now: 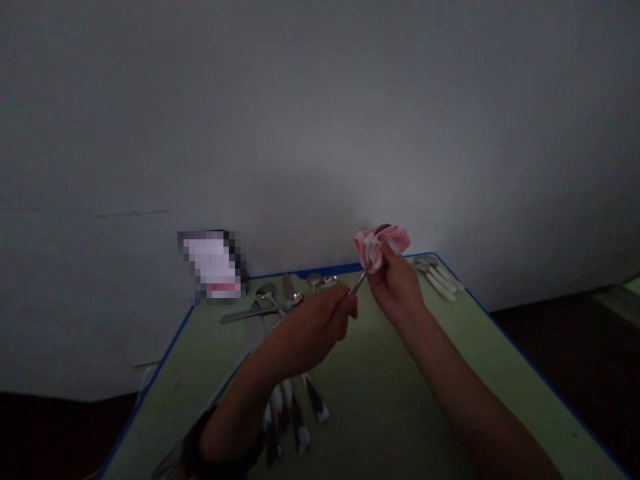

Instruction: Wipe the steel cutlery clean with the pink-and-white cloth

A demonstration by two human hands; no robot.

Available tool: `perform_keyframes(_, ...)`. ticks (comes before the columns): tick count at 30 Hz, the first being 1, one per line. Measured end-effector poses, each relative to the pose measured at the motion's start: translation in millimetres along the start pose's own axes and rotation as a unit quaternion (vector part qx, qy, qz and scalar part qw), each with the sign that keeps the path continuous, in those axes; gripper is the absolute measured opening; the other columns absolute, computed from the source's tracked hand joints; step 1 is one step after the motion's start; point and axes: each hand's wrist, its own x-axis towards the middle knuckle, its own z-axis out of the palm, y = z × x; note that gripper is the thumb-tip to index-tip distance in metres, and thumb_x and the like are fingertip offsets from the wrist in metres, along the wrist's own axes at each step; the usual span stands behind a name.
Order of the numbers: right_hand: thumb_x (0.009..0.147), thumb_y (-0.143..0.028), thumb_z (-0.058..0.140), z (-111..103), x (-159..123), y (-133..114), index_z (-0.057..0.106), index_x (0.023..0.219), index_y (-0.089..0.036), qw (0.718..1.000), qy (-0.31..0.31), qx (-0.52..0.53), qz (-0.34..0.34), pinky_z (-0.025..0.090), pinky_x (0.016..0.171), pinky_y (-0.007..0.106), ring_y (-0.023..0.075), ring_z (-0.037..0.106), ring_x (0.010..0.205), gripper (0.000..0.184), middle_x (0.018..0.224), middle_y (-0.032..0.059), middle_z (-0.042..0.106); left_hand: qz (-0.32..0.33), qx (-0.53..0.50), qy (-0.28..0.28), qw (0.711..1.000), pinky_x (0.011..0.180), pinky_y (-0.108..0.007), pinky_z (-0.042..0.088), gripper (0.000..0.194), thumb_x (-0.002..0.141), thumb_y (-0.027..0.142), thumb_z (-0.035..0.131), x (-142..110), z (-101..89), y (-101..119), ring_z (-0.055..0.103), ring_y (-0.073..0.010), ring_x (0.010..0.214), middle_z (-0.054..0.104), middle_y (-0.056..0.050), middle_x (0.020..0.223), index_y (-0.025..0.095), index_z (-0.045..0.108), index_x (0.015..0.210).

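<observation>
My left hand (320, 323) is closed around the handle of a metal utensil (358, 283), held above the green table (400, 400). The utensil's far end disappears into a pink and white cloth (383, 243). My right hand (395, 283) grips that cloth, bunched around the utensil's tip, so the tip is hidden. Both hands are raised over the middle of the table, close together.
Several metal spoons and knives (280, 300) lie on the table's left and far side, more under my left forearm (295, 413). White-handled cutlery (440, 277) rests at the far right corner. A blurred box (213, 267) stands at the far left. A grey wall rises behind.
</observation>
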Motion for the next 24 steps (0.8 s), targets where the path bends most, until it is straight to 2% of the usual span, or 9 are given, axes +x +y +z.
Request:
perform_keyframes(7,0.071,-0.031,0.064,10,-9,-6,0.056,0.078,-0.023,0.998,-0.013,-0.031,-0.057,0.051,0.078,0.027,0.0090,0.060,0.073,0.014,0.076,-0.0043,0.062,0.006,-0.064,-0.054,0.996,0.054,-0.021,0.039,0.032,0.094,0.034,0.023,-2,-6.4,2,0.045,-0.0089,0.055,0.045,0.004,0.061,0.017,0.050,0.087)
perform_keyframes(12,0.070,-0.033,0.066,12,-10,-15,0.056,0.079,-0.025,0.993,-0.048,-0.054,-0.097,0.050,0.067,0.025,0.0084,0.059,0.067,0.015,0.076,-0.0053,0.062,0.026,-0.106,-0.093,0.990,0.053,-0.019,0.039,0.029,0.094,0.033,0.025,-3,-9.0,1,0.043,-0.0073,0.055,0.043,0.004,0.063,0.017,0.049,0.089)
perform_keyframes(16,0.071,-0.036,0.064,12,-11,-17,0.058,0.086,-0.023,0.991,-0.053,-0.074,-0.094,0.050,0.066,0.027,0.0108,0.061,0.072,0.021,0.088,-0.0011,0.066,0.013,-0.160,-0.110,0.981,0.050,-0.018,0.038,0.030,0.094,0.035,0.025,-6,-9.2,1,0.041,-0.0068,0.053,0.042,0.004,0.063,0.017,0.048,0.093)
perform_keyframes(20,0.073,-0.038,0.062,12,-14,-20,0.058,0.085,-0.021,0.991,-0.050,-0.086,-0.088,0.050,0.067,0.027,0.0110,0.061,0.069,0.021,0.088,0.0007,0.067,-0.007,-0.182,-0.128,0.975,0.045,-0.016,0.035,0.031,0.094,0.038,0.025,-6,-7.1,2,0.038,-0.0063,0.051,0.040,0.005,0.062,0.017,0.047,0.091)
perform_keyframes(24,0.071,-0.034,0.065,12,-14,-25,0.060,0.084,-0.022,0.991,-0.095,-0.076,-0.052,0.050,0.075,0.030,0.0122,0.062,0.076,0.019,0.090,0.0005,0.067,-0.010,-0.177,-0.132,0.975,0.047,-0.017,0.037,0.032,0.094,0.040,0.024,-4,-4.5,-1,0.040,-0.0065,0.052,0.042,0.004,0.064,0.017,0.047,0.093)
